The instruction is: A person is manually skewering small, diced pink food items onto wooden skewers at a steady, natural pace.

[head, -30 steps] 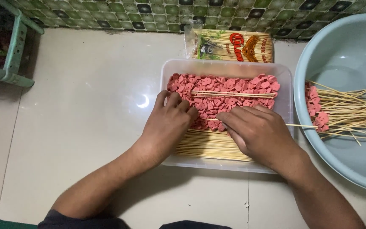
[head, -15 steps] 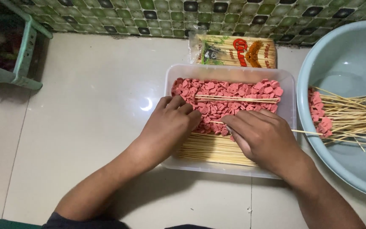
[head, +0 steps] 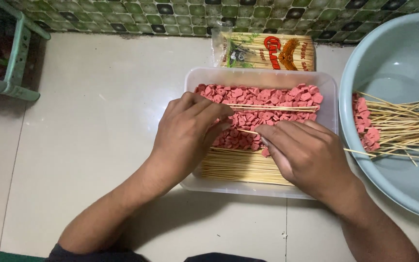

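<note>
A clear plastic tub (head: 263, 76) on the tiled floor holds a heap of pink sausage slices (head: 267, 104) at the back and a bundle of bamboo skewers (head: 233, 167) at the front. My left hand (head: 187, 131) rests over the slices with its fingertips pinched together at the heap. My right hand (head: 306, 153) holds a thin skewer (head: 247, 131) whose tip points left toward my left fingertips. A few loose skewers (head: 272, 107) lie across the slices.
A pale blue basin (head: 394, 63) at the right holds several skewers threaded with pink slices (head: 398, 128). A printed pack of skewers (head: 267, 51) lies behind the tub against the green tiled wall. A green plastic stool (head: 10, 63) stands at the left.
Both hands have stayed over the tub. My right hand has brought the skewer tip closer to my left fingertips, and the view has shifted slightly.
</note>
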